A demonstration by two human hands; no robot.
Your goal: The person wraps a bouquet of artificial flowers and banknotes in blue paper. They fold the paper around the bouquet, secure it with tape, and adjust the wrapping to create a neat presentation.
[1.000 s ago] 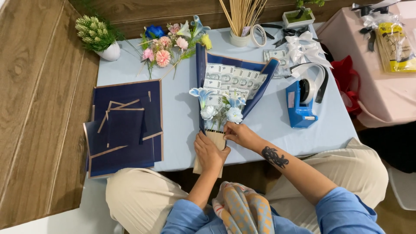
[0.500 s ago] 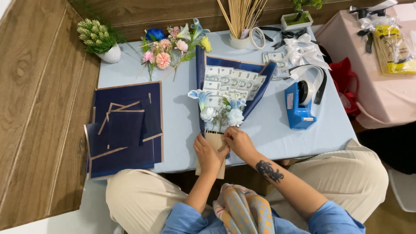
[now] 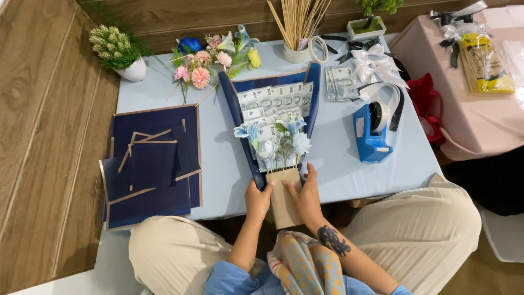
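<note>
**Two hands hold a money bouquet**

The left hand (image 3: 257,198) and the right hand (image 3: 307,195) each have a closed grip on the brown paper handle (image 3: 284,198) of a money bouquet (image 3: 275,123). One hand is on each side of it. The bouquet lies at the near edge of the light blue table (image 3: 338,175), with banknotes and blue and white flowers in dark blue wrap. Dark blue paper sheets (image 3: 153,164) lie to the left. A blue tape dispenser (image 3: 373,131) sits to the right. Pink flowers (image 3: 199,68) and a cup of wooden sticks (image 3: 297,27) are on the far side.
</note>
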